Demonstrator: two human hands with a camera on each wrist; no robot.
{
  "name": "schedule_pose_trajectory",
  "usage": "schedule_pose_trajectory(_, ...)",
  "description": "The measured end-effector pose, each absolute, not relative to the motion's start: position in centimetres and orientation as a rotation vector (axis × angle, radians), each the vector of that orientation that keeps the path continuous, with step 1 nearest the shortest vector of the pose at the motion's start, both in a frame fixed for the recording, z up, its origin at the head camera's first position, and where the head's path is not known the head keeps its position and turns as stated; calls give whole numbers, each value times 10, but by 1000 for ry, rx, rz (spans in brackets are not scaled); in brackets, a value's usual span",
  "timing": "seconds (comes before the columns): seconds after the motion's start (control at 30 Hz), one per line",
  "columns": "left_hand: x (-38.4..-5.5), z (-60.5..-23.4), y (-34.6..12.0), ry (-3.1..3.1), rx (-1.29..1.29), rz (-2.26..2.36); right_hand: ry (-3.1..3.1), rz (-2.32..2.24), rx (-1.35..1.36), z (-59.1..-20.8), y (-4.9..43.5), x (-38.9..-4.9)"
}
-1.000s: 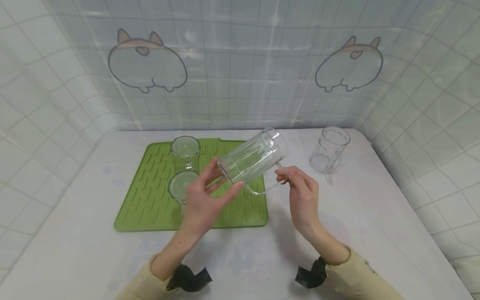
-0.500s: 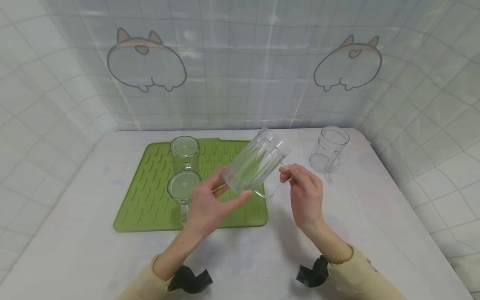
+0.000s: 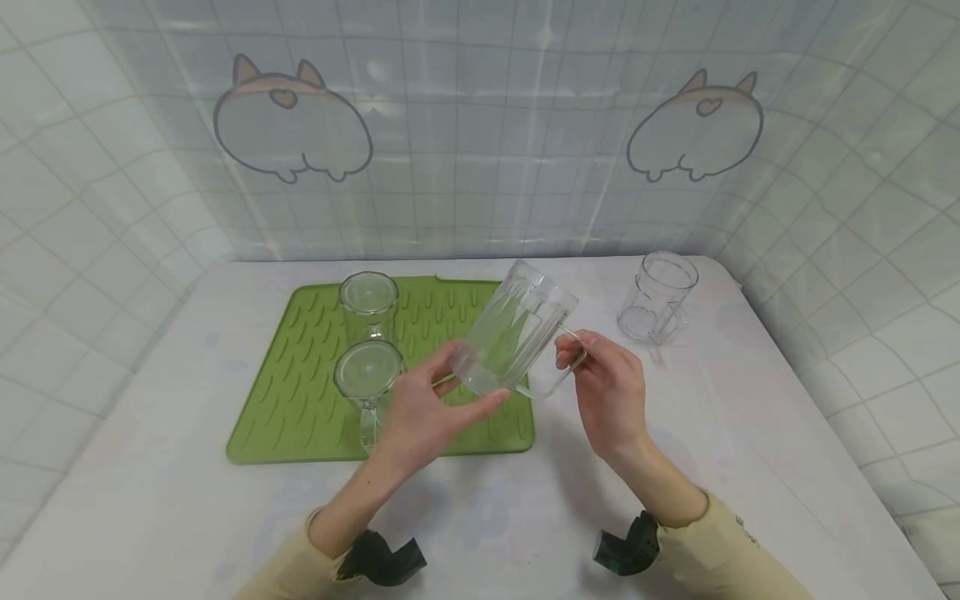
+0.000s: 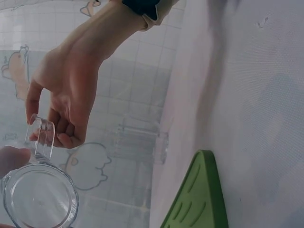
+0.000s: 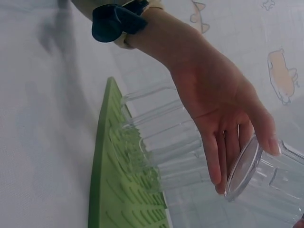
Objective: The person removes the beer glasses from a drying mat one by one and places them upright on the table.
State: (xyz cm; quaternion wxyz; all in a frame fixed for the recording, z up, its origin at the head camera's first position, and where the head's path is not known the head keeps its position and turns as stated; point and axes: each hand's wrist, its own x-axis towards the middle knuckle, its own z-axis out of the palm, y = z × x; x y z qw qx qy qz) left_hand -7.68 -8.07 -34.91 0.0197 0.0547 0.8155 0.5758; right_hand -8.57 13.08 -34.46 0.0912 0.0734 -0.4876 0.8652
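At the far left, beyond the left hand, a gridded side wall point(image 3: 60, 275) rises beside the pale tabletop point(image 3: 165, 417). Left of and beneath the left hand, a green ridged drying mat point(image 3: 273, 417) lies flat on the tabletop. Two clear handled mugs rest upside down on it, one behind the other: the farther inverted mug point(image 3: 370, 294) stands beyond the left hand and to its left; the nearer inverted mug point(image 3: 367, 371) stands just to its left, its handle directed toward the wearer. Behind them, a cartoon animal point(image 3: 292, 125) is printed on the back wall point(image 3: 465, 208).

The left hand point(image 3: 423, 408) grips the base end of a clear faceted mug point(image 3: 513, 329), thumb on the near side and fingers on the far side. This mug is held tilted above the mat, between the two hands; its base lies in the left hand, its other end slanting up and away from it toward the right. The mug's handle point(image 3: 557, 385) projects toward the right hand point(image 3: 611, 387), which pinches it between thumb and fingers.

Beyond the right hand and to its right, well apart from it, an upright clear mug point(image 3: 660, 296) stands on the tabletop. Behind this mug, a second cartoon animal point(image 3: 696, 133) appears on the back wall. A black device is strapped at each wrist, beside the cuff of a beige sleeve.
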Motion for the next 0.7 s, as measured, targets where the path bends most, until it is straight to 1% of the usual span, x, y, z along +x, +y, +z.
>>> schedule_pose_trajectory(0.17, -77, -350, -79, 2536, 204, 1772, -1408, 2640, 238, -343, 132, -85)
schedule_pose_trajectory(0.4, -77, -353, -78, 2550, 178, 1717, -1385, 2731, 275, -340, 132, -82)
schedule_pose_trajectory(0.7, -78, -355, -76, 2587, 198, 1703, -1360, 2872, 195, -335, 134, -78)
